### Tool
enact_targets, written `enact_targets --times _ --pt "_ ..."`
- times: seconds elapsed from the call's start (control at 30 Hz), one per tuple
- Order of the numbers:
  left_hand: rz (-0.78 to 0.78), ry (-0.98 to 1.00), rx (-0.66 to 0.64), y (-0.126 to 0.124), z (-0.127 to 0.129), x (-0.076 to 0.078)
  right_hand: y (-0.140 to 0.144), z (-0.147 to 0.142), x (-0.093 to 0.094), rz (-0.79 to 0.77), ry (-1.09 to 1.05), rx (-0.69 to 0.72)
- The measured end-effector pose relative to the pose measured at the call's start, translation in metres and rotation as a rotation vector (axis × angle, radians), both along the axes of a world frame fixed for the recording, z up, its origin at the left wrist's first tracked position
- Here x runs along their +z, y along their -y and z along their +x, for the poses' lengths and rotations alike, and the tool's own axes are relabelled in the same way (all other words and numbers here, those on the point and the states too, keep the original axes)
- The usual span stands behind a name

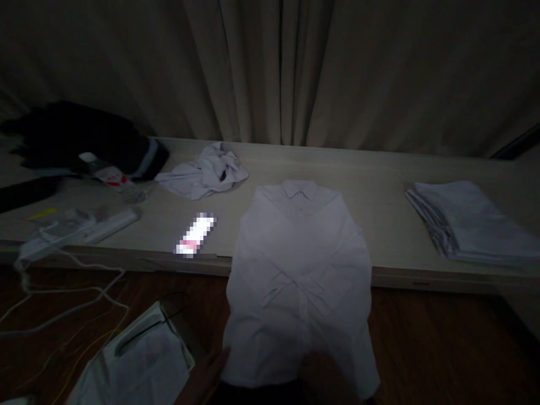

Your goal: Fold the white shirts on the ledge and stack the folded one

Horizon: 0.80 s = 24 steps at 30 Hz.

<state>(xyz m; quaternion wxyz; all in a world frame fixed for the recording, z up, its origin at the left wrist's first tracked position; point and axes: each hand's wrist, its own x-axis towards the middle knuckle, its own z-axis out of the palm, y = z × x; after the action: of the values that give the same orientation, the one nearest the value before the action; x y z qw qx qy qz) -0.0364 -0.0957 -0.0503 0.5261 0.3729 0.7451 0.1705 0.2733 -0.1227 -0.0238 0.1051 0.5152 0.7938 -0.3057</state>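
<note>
A white button-up shirt (295,236) lies front up, its collar on the table and its lower half reaching past the front edge toward me. Both sleeves are folded in across the front, their cuffs crossing near the middle. My left hand (211,365) is at the shirt's lower left edge, fingers closed at the cloth. Over the lower front near the hem, my right hand (320,374) has its fingers curled on the fabric. Dim light hides much of both hands.
A stack of folded white shirts (472,219) sits right; a crumpled shirt (206,171) lies behind a lit phone (196,235). At left are dark clothes (84,138), a plastic bottle (112,177) and a power strip (112,225) with cables. A bag with papers (143,360) stands below. Curtains hang behind.
</note>
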Motion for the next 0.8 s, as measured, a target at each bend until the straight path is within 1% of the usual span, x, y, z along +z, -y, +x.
enact_targets --times 0.03,0.1,0.2,0.27,0.33,0.4,0.5,0.6,0.67,0.73,0.8 --pt "0.016 0.007 0.006 0.002 -0.001 0.003 0.001 -0.001 0.001 0.001 0.008 -0.002" --pt "0.044 0.017 0.048 0.005 -0.003 0.016 0.005 -0.001 0.004 0.004 -0.004 -0.017" --pt "0.055 0.039 0.16 0.007 -0.005 0.046 0.012 0.003 0.009 -0.003 -0.063 -0.074" --pt "0.043 0.076 0.223 0.008 -0.006 0.065 0.016 0.009 0.011 0.053 -0.119 -0.144" --pt "0.026 0.109 0.27 0.01 -0.006 0.076 0.02 0.017 0.011 0.135 -0.128 -0.208" --pt "-0.006 0.173 0.317 0.015 -0.002 0.077 0.023 0.024 0.008 0.184 -0.08 -0.239" --pt "-0.132 0.286 0.37 0.03 0.009 0.07 0.023 0.03 0.004 0.203 -0.022 -0.204" --pt "-0.231 0.29 0.394 0.045 0.02 0.064 0.023 0.03 0.004 0.22 -0.002 -0.167" --pt "-0.188 0.305 0.419 0.052 0.022 0.061 0.024 0.029 0.005 0.242 -0.021 -0.184" --pt "-0.115 0.331 0.435 0.057 0.02 0.058 0.027 0.028 0.006 0.294 -0.073 -0.207" --pt "-0.086 0.331 0.435 0.06 0.016 0.054 0.03 0.026 0.006 0.337 -0.113 -0.228"
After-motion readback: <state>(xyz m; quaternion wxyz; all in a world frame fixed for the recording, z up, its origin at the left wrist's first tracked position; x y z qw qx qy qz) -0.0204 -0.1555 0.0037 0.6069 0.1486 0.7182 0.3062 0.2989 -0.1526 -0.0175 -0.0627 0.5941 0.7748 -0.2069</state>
